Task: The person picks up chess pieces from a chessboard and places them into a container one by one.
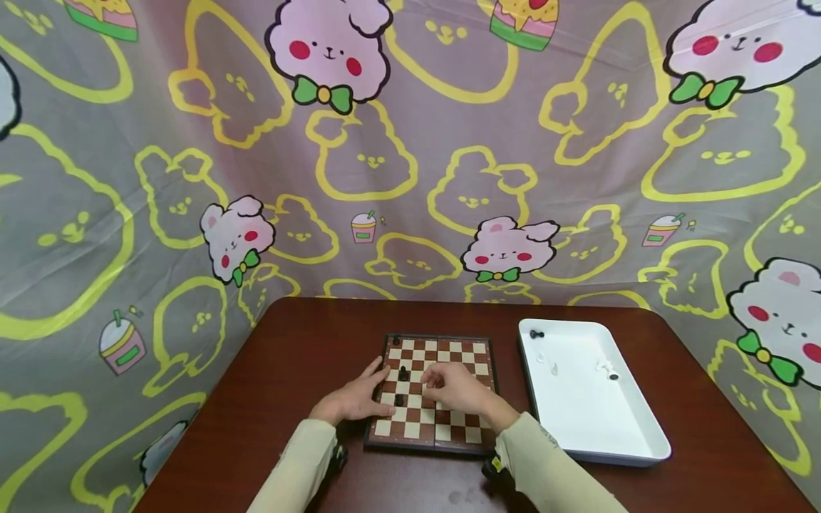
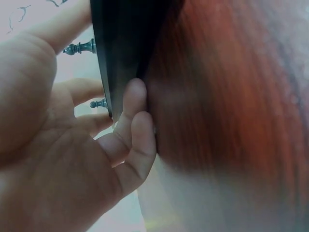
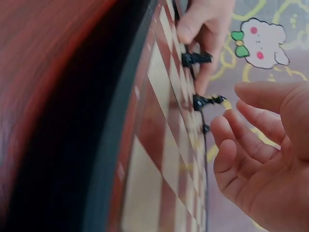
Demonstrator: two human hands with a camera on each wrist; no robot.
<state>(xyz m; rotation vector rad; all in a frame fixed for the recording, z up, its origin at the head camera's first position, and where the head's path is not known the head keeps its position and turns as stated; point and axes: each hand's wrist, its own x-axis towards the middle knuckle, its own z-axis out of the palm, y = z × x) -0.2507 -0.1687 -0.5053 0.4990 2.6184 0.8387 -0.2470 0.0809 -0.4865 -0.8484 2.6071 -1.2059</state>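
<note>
A brown and cream chessboard (image 1: pixel 420 430) lies on the table with a few black pieces along its left side. A black pawn (image 1: pixel 395 340) stands near the far left corner, a black bishop (image 1: pixel 403 373) nearer, and another black chess piece (image 1: pixel 399 400) close to my left thumb. My left hand (image 1: pixel 355 399) rests spread at the board's left edge, some fingertips against its dark side (image 2: pixel 118 53). Above the middle of the board is my right hand (image 1: pixel 458 388), its fingers loosely bent; nothing shows between them. In the right wrist view, the bishop (image 3: pixel 207 101) appears beyond those fingertips.
A white tray (image 1: pixel 577 420) stands right of the board. It holds a black chess piece (image 1: pixel 536 333) at its far left, several small white pieces, and a dark round item (image 1: pixel 613 377). The dark wood table (image 1: pixel 308 335) meets a patterned cloth (image 1: pixel 417 199) behind.
</note>
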